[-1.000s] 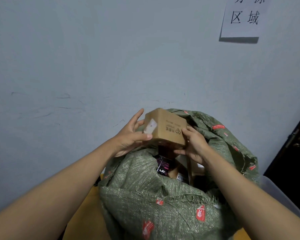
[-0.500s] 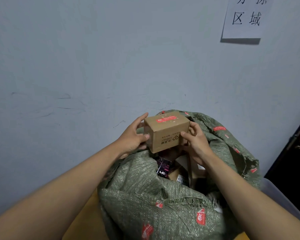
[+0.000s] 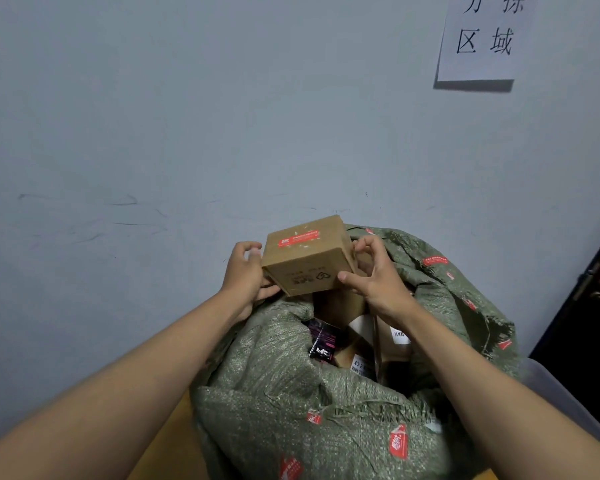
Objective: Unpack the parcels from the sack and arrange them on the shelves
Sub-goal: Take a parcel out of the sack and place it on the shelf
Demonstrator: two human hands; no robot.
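Small brown cardboard box (image 3: pixel 307 256) held above the open mouth of the green woven sack (image 3: pixel 326 410); red strip label on its top, print unreadable; left hand (image 3: pixel 245 275) and right hand (image 3: pixel 374 275) fingers clamped on its sides; wall sign (image 3: pixel 482 36) above sack reads 分拣区域.

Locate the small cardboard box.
In the head view, centre: the small cardboard box is held between left hand and right hand, above the green sack's mouth.

Two bare forearms, no sleeves in view, left hand (image 3: pixel 245 271), right hand (image 3: pixel 378 277)
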